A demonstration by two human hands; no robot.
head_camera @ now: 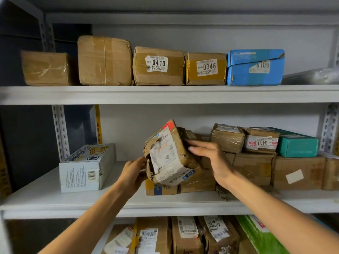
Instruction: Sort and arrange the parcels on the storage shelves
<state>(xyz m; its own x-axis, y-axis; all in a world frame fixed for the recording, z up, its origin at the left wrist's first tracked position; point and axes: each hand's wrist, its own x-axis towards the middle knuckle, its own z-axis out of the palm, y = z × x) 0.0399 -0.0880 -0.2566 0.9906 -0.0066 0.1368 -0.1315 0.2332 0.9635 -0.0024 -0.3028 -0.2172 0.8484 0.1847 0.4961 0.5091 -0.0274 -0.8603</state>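
A battered brown parcel (167, 154) with a torn white shipping label is held tilted above the middle shelf (45, 197). My left hand (134, 171) grips its lower left corner. My right hand (211, 159) lies flat against its right side, fingers stretched out. Under it lie two flat brown boxes (198, 182). To the right, brown parcels are stacked in two layers (255, 165), one labelled 0411 (261, 143), with a teal box (297, 146) on top.
A white printed carton (86, 167) stands left on the middle shelf, with bare shelf between it and the held parcel. The upper shelf holds a row of brown boxes, labelled 0410 (158, 66) and 0346 (206, 68), and a blue box (255, 67). More parcels (185, 235) fill the shelf below.
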